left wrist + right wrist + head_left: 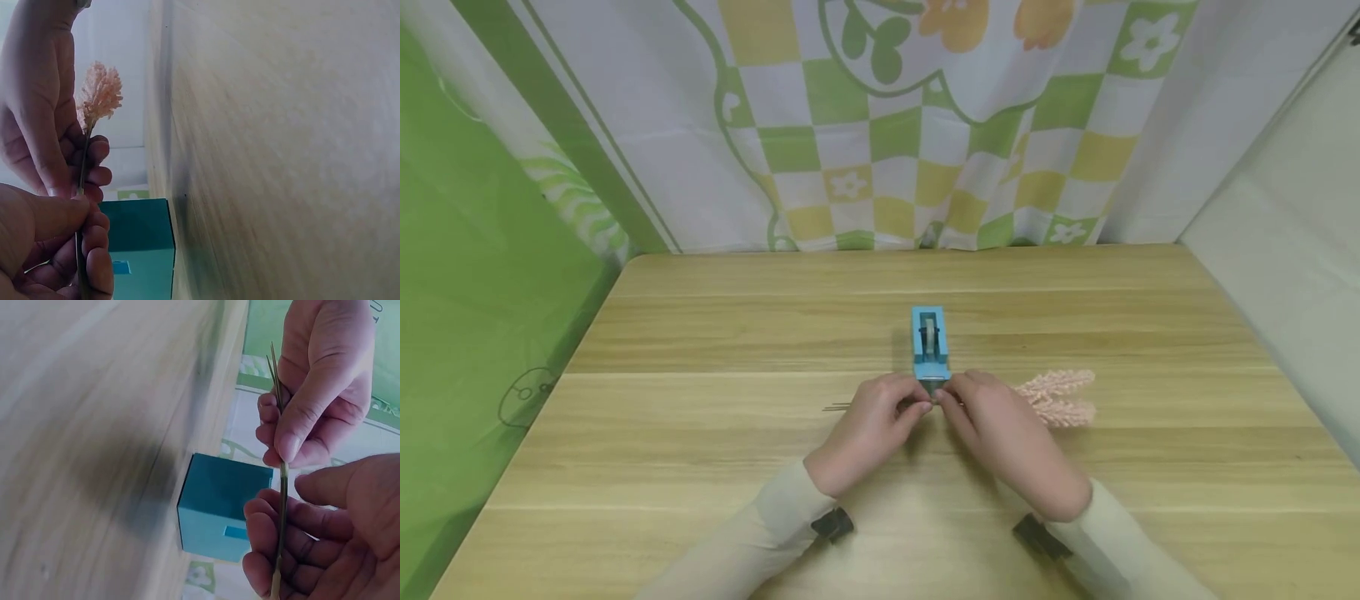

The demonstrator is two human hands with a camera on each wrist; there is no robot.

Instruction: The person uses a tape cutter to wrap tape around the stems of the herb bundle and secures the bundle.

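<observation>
Two pale pink artificial flower sprays (1063,400) with thin brown-green stems (281,519) lie across both hands, the fluffy heads to the right. My left hand (872,421) pinches the stems between thumb and fingers, with the bare stem ends sticking out to its left. My right hand (1003,433) has its fingers curled under the stems, its thumb close beside them. A pale shiny band, perhaps clear tape (284,470), circles the stems between the hands. Just beyond the fingertips stands a blue tape dispenser (929,337) holding a clear roll.
The wooden table (700,333) spreads out around the hands. A checked green, yellow and white curtain (895,142) hangs behind its far edge. Green fabric (490,275) hangs at the left, and a pale wall or sheet (1292,208) borders the right.
</observation>
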